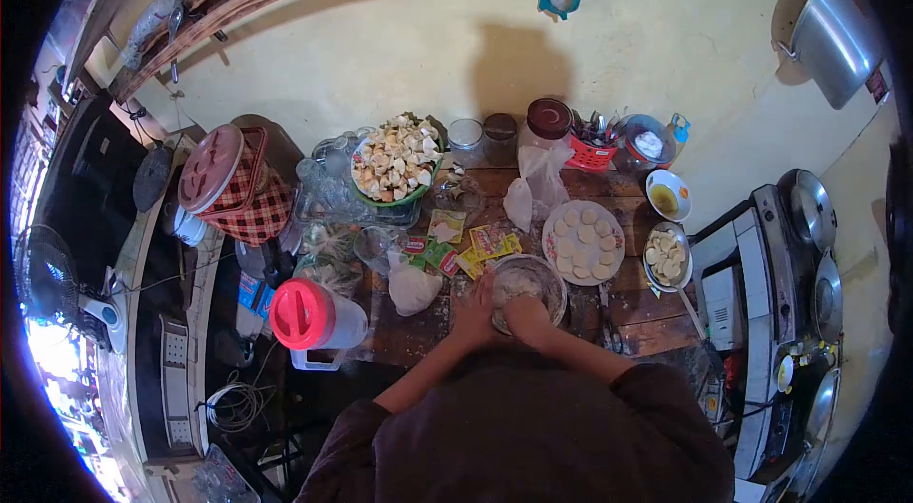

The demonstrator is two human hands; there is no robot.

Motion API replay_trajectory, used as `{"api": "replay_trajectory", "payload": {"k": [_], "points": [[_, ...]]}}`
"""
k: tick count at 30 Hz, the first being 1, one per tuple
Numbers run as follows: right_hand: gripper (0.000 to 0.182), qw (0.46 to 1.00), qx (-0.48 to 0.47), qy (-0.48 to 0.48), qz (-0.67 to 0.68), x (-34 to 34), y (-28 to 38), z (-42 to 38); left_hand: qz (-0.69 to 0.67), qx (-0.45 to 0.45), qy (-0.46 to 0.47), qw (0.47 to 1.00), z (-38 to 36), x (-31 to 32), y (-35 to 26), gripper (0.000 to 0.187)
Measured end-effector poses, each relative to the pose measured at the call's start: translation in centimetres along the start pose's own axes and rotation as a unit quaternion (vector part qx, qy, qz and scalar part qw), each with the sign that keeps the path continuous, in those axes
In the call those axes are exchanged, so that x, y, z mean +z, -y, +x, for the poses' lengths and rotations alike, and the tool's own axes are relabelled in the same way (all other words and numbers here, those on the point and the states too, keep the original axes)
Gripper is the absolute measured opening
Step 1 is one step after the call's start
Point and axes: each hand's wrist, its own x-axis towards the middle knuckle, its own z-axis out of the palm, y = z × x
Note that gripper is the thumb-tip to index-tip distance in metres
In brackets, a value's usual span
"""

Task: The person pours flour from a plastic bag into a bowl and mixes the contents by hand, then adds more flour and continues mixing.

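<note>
A round bowl point(561, 286) with a white, floury coating inside stands at the table's front edge. My left hand point(473, 311) holds its left side, fingers stretched along the rim. Down inside the bowl is my right hand point(529, 317), seemingly closed; its fingertips and whatever they grip are hidden. Flat pale dough rounds lie on a white plate point(617, 235) behind the bowl to the right. To the left are yellow and green seasoning packets point(490, 241) and a knotted bag of white stuff point(415, 289).
A red-lidded jug point(304, 313) stands at the front left. Behind it, a green-edged basin point(388, 203) is heaped with pale cut pieces. To the right are a bowl of pale pieces point(668, 258) with a spoon, a bowl of yellowish liquid point(668, 196), and a stove point(766, 246).
</note>
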Motion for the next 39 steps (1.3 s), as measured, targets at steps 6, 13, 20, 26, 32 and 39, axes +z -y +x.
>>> {"api": "replay_trajectory", "payload": {"k": [6, 13, 20, 26, 32, 39], "points": [[0.017, 0.99, -0.133, 0.051, 0.007, -2.2, -2.8, -1.2, -0.012, 0.008, -0.003, 1.0, 0.0, -0.3, 0.1, 0.144], [0.018, 0.996, 0.012, 0.087, -0.016, -10.7, -4.4, 1.2, -0.027, -0.007, 0.022, 0.999, -0.2, -1.4, -0.7, 0.146], [0.018, 0.998, -0.053, 0.015, -0.006, -0.1, -2.0, 2.8, -0.083, 0.01, 0.017, 0.996, 0.2, -1.0, 0.2, 0.145], [0.021, 0.992, -0.063, 0.095, 0.047, -4.2, -3.2, -0.5, -0.051, 0.01, -0.003, 0.999, 0.2, -0.8, -0.1, 0.144], [0.021, 0.995, -0.001, 0.087, -0.05, -9.5, -5.1, -1.8, -0.033, 0.003, 0.0, 0.999, 0.1, -0.9, -0.5, 0.144], [0.015, 0.988, 0.091, -0.018, -0.12, -4.6, -5.7, 0.4, -0.053, 0.006, -0.005, 0.999, 0.1, -1.2, -0.4, 0.143]]}}
